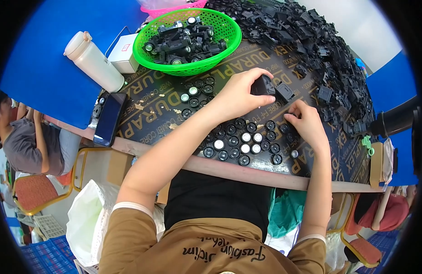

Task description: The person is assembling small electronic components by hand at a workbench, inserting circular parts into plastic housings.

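Note:
My left hand (242,93) is closed around a black plastic housing (264,86), gripped between thumb and fingers above the table. Another black plastic part (284,92) lies just to the right of it. My right hand (307,122) is curled with thumb and index finger nearly together at the table; whatever sits between the fingertips is too small and dark to name. Close to those fingertips are small round black wheels (270,124). Several more wheels (223,155) are spread between my forearms, some with white or silvery faces (246,137).
A green basket (192,69) at the back holds black parts with wheels. A large heap of black plastic parts (325,59) covers the right and far side. At left are a white bottle (94,61), a white box (124,57) and a phone (109,119). Other people sit at both sides.

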### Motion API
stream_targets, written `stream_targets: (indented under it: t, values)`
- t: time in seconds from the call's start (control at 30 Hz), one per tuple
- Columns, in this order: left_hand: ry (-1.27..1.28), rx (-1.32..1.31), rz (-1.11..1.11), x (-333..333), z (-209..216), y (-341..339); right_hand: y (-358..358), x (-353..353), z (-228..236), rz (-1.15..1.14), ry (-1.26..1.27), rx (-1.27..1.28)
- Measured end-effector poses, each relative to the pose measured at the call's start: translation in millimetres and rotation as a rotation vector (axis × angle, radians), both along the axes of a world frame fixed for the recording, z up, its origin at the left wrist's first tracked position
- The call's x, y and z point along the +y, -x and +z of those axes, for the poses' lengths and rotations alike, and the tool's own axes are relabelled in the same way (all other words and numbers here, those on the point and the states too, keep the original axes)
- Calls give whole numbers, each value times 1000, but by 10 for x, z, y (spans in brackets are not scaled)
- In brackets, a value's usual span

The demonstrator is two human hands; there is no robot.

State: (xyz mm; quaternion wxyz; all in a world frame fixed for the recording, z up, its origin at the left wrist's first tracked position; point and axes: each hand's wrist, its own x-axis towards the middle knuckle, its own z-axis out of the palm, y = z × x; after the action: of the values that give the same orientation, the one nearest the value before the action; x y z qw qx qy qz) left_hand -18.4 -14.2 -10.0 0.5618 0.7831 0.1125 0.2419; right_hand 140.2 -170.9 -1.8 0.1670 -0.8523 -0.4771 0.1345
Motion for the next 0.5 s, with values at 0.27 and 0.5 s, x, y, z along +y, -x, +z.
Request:
stream_targets:
  t: [0.27,0.5]
  values:
    - [-214,-79,104,-66,-11,7,14,318,359,-53,-664,666]
    - [-176,-46,85,-34,6,-27,-8,529,159,61,-883,1092]
